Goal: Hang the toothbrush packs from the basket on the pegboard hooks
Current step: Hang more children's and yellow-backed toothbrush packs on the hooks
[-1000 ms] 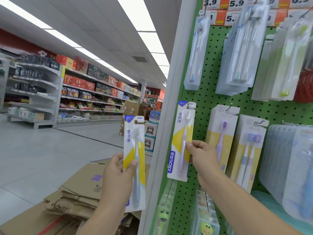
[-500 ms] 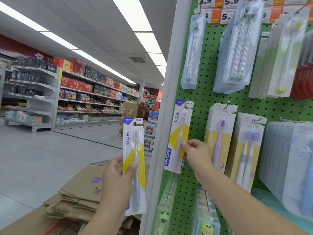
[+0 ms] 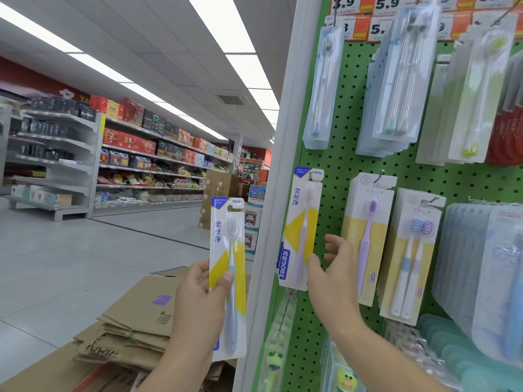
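Gripping the lower half of a blue toothbrush pack [image 3: 228, 267], the left hand [image 3: 198, 295] has its thumb across the front and fingers behind. Pack stands upright, long axis vertical, hang tab at top, out in the aisle left of the pegboard's white edge post [image 3: 278, 193].

Right of the post, a pink toothbrush pack [image 3: 301, 230] hangs on a hook [image 3: 311, 174] near the left edge of the pegboard [image 3: 339, 159], also vertical. Right hand [image 3: 334, 275] is beside its lower right edge with fingers spread and loose; the thumb looks to be just touching the pack, not pinching it. Judging by that, the pink one is hung and being let go.

Key relation: the hook sits up and to the right of the left hand's pack, past the post. Tab already points up, so no rotation is needed, only a shift right and a lift. Right hand is nearer the hook, so a handover seems likely. Basket isn't in view.
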